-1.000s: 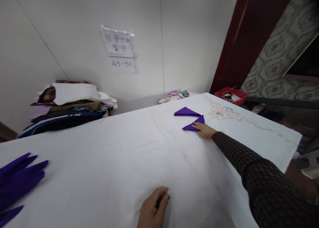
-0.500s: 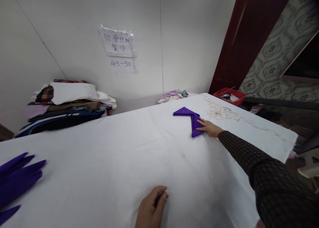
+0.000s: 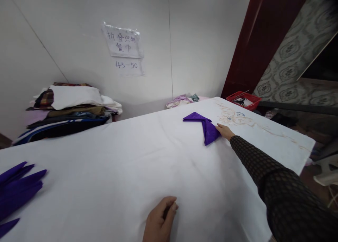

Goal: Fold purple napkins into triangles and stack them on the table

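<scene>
A folded purple napkin [image 3: 210,132] lies on the white tablecloth, its two wings meeting at an angle. My right hand [image 3: 224,131] reaches out to it and pinches its right edge; the fingertips are partly hidden behind the cloth. Low in the middle of the view, my left hand [image 3: 160,219] rests on the tablecloth with curled fingers, thumb close to the forefinger and nothing visible between them. More purple cloth [image 3: 22,189], folded into pointed leaves, lies at the left edge, partly out of view.
A pile of folded clothes [image 3: 74,110] stands behind the table at the left. Beyond the far edge are some pale lilac cloths [image 3: 179,101]. A red basket [image 3: 253,103] with items in it is at the far right corner. Handwritten paper signs [image 3: 125,46] hang on the wall.
My right hand, which lay with spread fingers on the napkin, has drawn back to its right edge and grips it there. That side of the napkin has shifted slightly. My left hand stays put.
</scene>
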`<state>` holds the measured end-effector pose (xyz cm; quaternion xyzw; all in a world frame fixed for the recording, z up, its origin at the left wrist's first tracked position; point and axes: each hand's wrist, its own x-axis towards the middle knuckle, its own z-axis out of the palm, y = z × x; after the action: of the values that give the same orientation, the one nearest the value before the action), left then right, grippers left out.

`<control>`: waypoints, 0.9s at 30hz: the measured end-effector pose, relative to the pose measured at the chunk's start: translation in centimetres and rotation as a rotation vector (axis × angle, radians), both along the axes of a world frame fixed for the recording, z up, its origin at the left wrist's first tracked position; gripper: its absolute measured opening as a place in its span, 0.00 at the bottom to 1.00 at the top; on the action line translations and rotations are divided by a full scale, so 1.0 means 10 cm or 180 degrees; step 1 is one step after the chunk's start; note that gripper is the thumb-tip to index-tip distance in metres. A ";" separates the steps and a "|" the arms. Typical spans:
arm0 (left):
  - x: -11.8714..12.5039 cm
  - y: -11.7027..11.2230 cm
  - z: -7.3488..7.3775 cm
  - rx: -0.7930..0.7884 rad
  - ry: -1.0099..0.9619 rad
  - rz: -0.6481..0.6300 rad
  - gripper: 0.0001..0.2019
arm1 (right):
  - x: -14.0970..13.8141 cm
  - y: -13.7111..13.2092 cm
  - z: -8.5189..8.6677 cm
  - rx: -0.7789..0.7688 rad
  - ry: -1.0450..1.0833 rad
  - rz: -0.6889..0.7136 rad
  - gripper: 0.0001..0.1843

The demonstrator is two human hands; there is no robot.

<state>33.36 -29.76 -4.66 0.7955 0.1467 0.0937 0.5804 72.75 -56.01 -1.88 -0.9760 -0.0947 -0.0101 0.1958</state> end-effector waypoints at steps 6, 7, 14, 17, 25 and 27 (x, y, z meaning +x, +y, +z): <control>0.00 0.00 -0.01 0.0035 -0.0023 0.0016 0.22 | 0.01 0.21 -0.10 -0.0322 0.0037 0.0077 0.24; 0.00 0.00 -0.01 0.0021 -0.0013 0.0005 0.21 | 0.00 0.23 -0.11 -0.0366 0.0030 0.0117 0.23; 0.00 0.00 0.03 0.0032 0.0004 -0.0046 0.21 | -0.01 0.24 -0.06 -0.0503 0.0082 0.0117 0.27; 0.00 0.00 0.04 0.0089 0.0002 0.0005 0.22 | 0.06 0.24 -0.01 -0.0533 0.0156 -0.0162 0.29; -0.01 0.01 0.07 0.0049 -0.0005 -0.0089 0.20 | 0.13 0.12 0.09 -0.0734 0.0618 -0.0411 0.28; -0.01 0.02 0.07 0.0030 0.0020 -0.0097 0.20 | 0.12 0.09 0.08 -0.0737 0.0549 -0.0176 0.23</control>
<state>33.27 -29.61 -3.96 0.8007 0.1360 0.0830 0.5775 73.94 -55.14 -1.09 -0.9915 -0.0511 0.0794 0.0891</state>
